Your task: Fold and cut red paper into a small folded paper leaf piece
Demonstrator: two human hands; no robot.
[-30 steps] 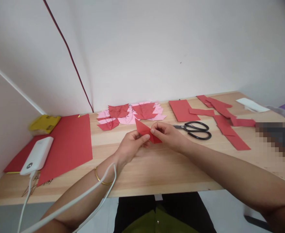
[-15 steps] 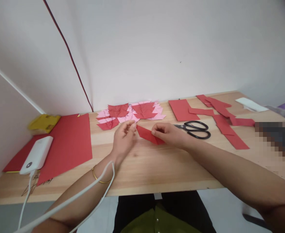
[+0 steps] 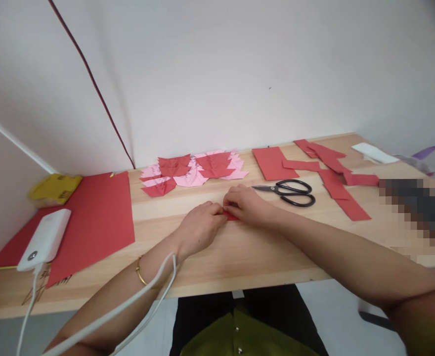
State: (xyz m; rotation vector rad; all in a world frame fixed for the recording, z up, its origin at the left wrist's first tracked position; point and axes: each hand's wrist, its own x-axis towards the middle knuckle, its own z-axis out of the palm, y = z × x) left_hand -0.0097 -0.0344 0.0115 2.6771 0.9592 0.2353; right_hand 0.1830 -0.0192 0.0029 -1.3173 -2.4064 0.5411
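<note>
A small folded piece of red paper [image 3: 231, 216] lies low over the wooden table, mostly covered by my fingers. My left hand [image 3: 201, 225] is closed with its fingertips pinching the paper's left end. From the other side, my right hand [image 3: 247, 205] is closed on the same piece, its fingertips almost meeting the left ones. Just beyond my right hand rest black-handled scissors [image 3: 293, 191], with the blades pointing left. Folded red cut-outs [image 3: 175, 165] and pink cut-outs [image 3: 191, 178] with jagged edges lie in an overlapping group behind my hands.
Large red sheets [image 3: 102, 222] cover the left side of the wooden table [image 3: 188, 277], with a white power bank [image 3: 45, 240] and a yellow packet [image 3: 56, 189] on them. A white cable [image 3: 128, 301] crosses my left forearm. Red scraps [image 3: 328, 158] and a red sheet [image 3: 273, 163] lie right.
My left hand has moved right and turned palm down, closing on the folded red paper. Both hands are now together, and the paper is mostly hidden. The view has shifted slightly.
</note>
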